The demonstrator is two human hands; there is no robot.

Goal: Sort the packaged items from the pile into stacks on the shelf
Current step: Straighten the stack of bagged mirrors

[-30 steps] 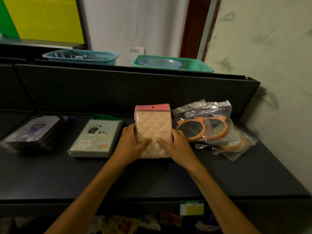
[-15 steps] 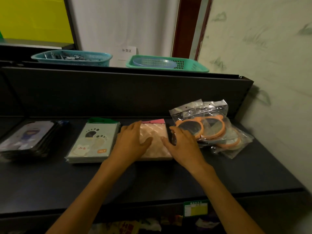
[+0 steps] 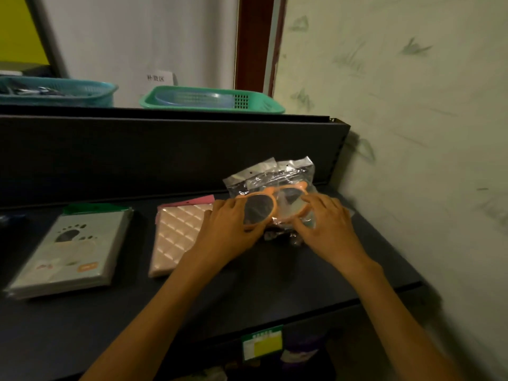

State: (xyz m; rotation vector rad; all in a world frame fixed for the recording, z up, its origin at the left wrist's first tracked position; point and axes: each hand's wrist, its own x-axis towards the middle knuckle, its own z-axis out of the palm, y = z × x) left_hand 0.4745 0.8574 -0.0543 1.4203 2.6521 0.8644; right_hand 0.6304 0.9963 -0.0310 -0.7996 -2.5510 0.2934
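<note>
A pile of orange-rimmed mirrors in clear plastic bags [image 3: 275, 193] lies at the right end of the dark shelf [image 3: 275, 284]. My left hand [image 3: 229, 229] rests on the pile's left side, fingers over a round mirror. My right hand [image 3: 327, 224] presses on the pile's right side. To the left lies a flat stack of pink quilted packs [image 3: 178, 232], untouched. Further left sits a stack of grey paw-print packs [image 3: 71, 251].
Behind the shelf's tall back panel stand a green basket [image 3: 211, 101] and a teal basket [image 3: 57, 92]. A pale wall [image 3: 412, 133] closes the right side. A yellow-green price label [image 3: 262, 345] hangs on the shelf's front edge.
The pink quilted pack was laid flat and let go. Both hands moved right onto the pile of bagged mirrors. The view shifted to the right.
</note>
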